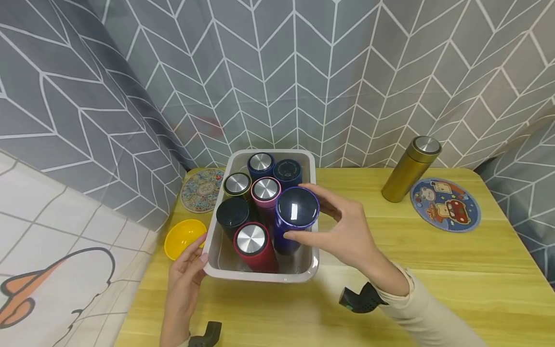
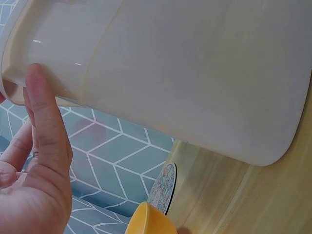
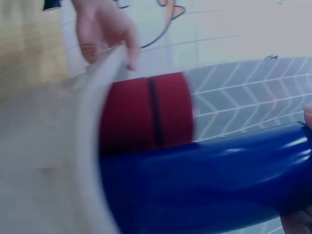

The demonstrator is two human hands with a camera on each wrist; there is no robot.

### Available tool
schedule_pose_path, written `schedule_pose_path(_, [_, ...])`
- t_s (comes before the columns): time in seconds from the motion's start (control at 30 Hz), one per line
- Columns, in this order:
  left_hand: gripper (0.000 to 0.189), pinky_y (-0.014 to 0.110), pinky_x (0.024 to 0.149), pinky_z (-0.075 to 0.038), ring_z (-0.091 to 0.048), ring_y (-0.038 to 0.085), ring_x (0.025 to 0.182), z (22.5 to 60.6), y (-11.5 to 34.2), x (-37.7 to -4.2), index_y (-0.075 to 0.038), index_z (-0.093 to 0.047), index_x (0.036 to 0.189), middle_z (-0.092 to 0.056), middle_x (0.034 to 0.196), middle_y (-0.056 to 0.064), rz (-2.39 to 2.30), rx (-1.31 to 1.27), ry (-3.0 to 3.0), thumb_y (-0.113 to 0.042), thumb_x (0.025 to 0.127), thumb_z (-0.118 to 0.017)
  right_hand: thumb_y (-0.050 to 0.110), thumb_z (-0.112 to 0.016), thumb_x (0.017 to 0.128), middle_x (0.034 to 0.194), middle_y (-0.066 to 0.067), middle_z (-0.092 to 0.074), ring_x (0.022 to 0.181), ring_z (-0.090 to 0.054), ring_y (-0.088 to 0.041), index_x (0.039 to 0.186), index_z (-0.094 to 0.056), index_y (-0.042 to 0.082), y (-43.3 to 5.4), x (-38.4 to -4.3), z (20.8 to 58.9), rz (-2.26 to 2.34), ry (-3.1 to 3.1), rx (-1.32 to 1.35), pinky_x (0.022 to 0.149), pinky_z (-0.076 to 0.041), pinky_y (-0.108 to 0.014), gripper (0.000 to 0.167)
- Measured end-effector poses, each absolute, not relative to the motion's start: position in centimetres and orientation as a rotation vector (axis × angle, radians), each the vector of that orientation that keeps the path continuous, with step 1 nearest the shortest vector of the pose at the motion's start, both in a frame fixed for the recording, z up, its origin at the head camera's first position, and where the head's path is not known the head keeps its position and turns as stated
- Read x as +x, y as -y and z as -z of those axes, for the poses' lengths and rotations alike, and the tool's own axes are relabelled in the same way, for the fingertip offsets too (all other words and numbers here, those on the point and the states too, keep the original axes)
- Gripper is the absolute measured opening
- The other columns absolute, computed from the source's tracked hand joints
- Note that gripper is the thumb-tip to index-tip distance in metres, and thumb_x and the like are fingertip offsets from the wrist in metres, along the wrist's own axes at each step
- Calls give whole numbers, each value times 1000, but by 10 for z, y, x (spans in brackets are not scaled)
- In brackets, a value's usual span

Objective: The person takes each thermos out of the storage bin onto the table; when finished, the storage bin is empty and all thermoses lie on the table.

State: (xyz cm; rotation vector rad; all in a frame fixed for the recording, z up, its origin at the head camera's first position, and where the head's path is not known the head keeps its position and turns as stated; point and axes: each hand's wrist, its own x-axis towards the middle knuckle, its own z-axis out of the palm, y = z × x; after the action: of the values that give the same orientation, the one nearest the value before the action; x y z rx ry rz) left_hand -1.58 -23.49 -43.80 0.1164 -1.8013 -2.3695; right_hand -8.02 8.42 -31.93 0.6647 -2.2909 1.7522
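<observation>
Sharing one tub (image 1: 260, 276) are seven bottles (image 1: 266, 190), one gripped.

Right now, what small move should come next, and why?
I'd probably draw the blue bottle straight up, without tilting: the right hand grips it near the top, its lower end is inside the bin, close beside the red bottle, and the left hand holds the bin, which should help steady it.

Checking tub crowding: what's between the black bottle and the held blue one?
Head view: the pink-rimmed bottle is between the black bottle and blue bottle.
</observation>
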Motion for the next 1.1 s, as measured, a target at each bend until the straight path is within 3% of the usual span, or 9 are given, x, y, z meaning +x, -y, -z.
schedule_pose_path(0.27, [43, 20, 75, -60, -64, 6, 87, 437, 235, -17, -7, -64, 133, -66, 93, -5, 2374, 94, 1796, 8, 98, -45, -7, -95, 52, 120, -6, -74, 107, -70, -12, 130, -66, 8, -99, -71, 290, -1767, 2099, 733, 90, -59, -24, 85])
schedule_pose_path(0.5, [42, 19, 73, -60, -64, 6, 85, 437, 235, -19, -8, -65, 132, -66, 92, -5, 2363, 109, 1804, 7, 98, -46, -24, -87, 49, 120, -13, -74, 108, -72, -20, 126, -61, -14, -118, -72, 271, -1918, 1756, 811, 90, -59, -22, 82])
schedule_pose_path(0.7, [41, 20, 74, -60, -63, 6, 83, 437, 234, -20, -10, -66, 131, -65, 90, -5, 2358, 137, 1808, 6, 98, -47, -33, -79, 49, 116, -22, -72, 101, -73, -26, 124, -56, -23, -140, -76, 258, -1985, 1592, 760, 83, -61, -24, 79])
schedule_pose_path(0.87, [41, 19, 73, -60, -63, 6, 83, 438, 235, -19, -11, -66, 131, -65, 90, -5, 2357, 140, 1814, 6, 98, -47, -35, -75, 51, 114, -22, -73, 96, -73, -26, 122, -58, -23, -154, -79, 255, -1977, 1586, 610, 83, -60, -23, 74])
schedule_pose_path(1.1, [42, 19, 73, -60, -63, 6, 83, 439, 236, -16, -12, -67, 130, -65, 90, -6, 2351, 146, 1823, 6, 98, -47, -21, -84, 59, 112, -13, -74, 88, -72, -19, 121, -68, -7, -169, -92, 267, -1927, 1764, 258, 76, -58, -17, 65])
